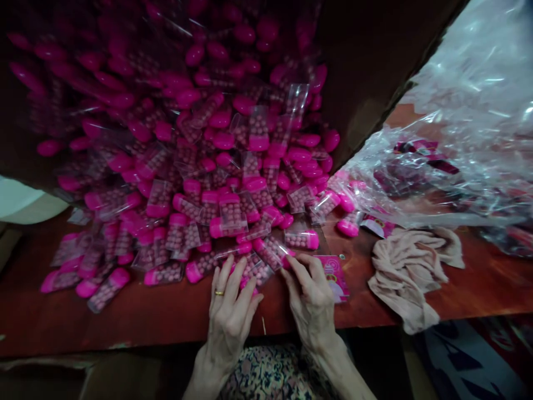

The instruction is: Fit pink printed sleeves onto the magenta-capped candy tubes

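**Both hands at a bagged pink tube, front edge of the heap**

The left hand (228, 322), with a gold ring (219, 293), and the right hand (310, 300) bring curled fingertips to a pink-capped tube of pink beads (264, 266) in a clear sleeve at 12 o'clock; whether either hand is clenched on it cannot be told. A printed pink card (335, 278) lies just beside the right hand at 1 o'clock. Status: the heap of bagged tubes (200, 183) stands large at 12 o'clock on the red-brown tabletop (125, 328); a clear plastic sack (449, 111) at 2 o'clock holds more packets; crumpled beige cloth (406, 272) lies at 3 o'clock.
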